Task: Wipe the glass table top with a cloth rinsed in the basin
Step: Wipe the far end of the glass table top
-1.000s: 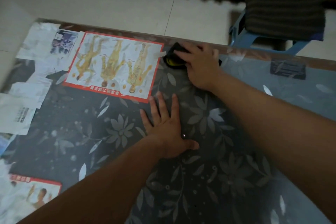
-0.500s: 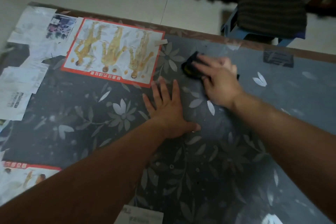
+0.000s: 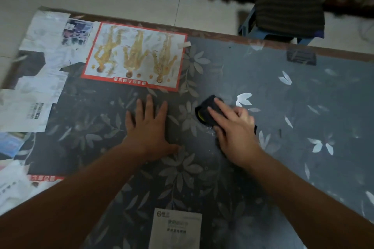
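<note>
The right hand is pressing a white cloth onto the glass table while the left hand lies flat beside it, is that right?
Not quite. The cloth is black with a bit of yellow, not white, as the head view shows. The right hand does press it onto the glass table, and the left hand lies flat beside it.

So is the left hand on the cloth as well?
No, the left hand lies flat on the glass table top, apart from the dark cloth, which only the right hand presses.
</note>
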Tool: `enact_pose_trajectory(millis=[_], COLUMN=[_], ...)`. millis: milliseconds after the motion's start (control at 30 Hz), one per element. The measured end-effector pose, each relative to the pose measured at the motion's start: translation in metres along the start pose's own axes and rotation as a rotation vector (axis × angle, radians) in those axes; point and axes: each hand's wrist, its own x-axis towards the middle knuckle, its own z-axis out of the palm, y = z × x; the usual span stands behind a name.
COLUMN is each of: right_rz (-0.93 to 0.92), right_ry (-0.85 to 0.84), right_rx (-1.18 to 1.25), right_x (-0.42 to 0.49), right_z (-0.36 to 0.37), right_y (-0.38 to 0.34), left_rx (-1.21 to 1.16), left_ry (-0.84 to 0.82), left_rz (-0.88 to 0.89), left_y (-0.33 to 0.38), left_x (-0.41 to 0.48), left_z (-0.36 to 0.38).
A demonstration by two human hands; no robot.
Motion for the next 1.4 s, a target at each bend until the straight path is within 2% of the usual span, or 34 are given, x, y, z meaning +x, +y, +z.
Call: enact_pose_trajectory(millis=[100, 267, 300, 333, 400, 467, 533, 633, 700, 833, 867, 967, 1033, 1167, 1267, 1333, 1400], right_rz=[0.095, 0.565, 0.63, 0.682, 0.683, 0.574, 0.367, 0.135, 0.125, 0.322, 0.29, -0.013, -0.087, 0.14, 0.214, 0.12, -0.078], right_ry=[0.01, 0.014, 0.025, 0.036, 0.073, 0.192, 0.232, -0.028, -0.089, 0.042, 0.048, -0.075, -0.136, 0.021, 0.039, 0.005, -0.084], right_rx=[0.189, 0.96, 1.024, 1.001, 0.624, 0.265, 0.2, -0.027, -0.174, -0.073, -0.073, -0.099, -0.096, -0.083, -0.008, -0.01, -0.045], right_x=[-0.004, 0.018, 0.023, 0.027, 0.031, 0.027, 0.019, 0.014, 0.022, 0.046, 0.04, -0.006, -0.022, 0.036, 0.095, 0.101, 0.074], right_z=[-0.009, -0.041, -0.041, -0.04, -0.036, -0.035, -0.03, 0.0, 0.017, 0.025, 0.027, 0.028, 0.018, 0.02, 0.032, 0.036, 0.036], right_y=[-0.008, -0.038, -0.039, -0.038, -0.028, -0.025, -0.041, -0.062, -0.05, -0.035, -0.041, -0.055, -0.038, -0.023, -0.046, -0.057, -0.053], left_rx=[-0.054, -0.067, -0.071, -0.072, -0.068, -0.066, -0.068, -0.065, -0.056, -0.042, -0.041, -0.036, -0.036, -0.028, -0.036, -0.061, -0.06], left_ry=[-0.044, -0.08, -0.082, -0.086, -0.099, -0.103, -0.111, -0.118, -0.123, -0.134, -0.148, -0.163, -0.17, -0.168, -0.139, -0.126, -0.115], left_rz=[0.031, 0.061, 0.067, 0.073, 0.075, 0.074, 0.079, 0.078, 0.076, 0.092, 0.093, 0.101, 0.103, 0.087, 0.056, 0.031, 0.023], left_y=[-0.002, -0.008, -0.008, -0.009, -0.009, -0.009, -0.009, -0.008, -0.009, -0.011, -0.011, -0.012, -0.012, -0.011, -0.007, -0.005, -0.004], left_x=[0.0, 0.001, 0.001, 0.001, 0.002, 0.002, 0.002, 0.003, 0.002, 0.006, 0.006, 0.007, 0.006, 0.006, 0.01, 0.01, 0.011], left_z=[0.003, 0.006, 0.006, 0.006, 0.006, 0.007, 0.007, 0.006, 0.007, 0.008, 0.008, 0.007, 0.006, 0.006, 0.008, 0.008, 0.009])
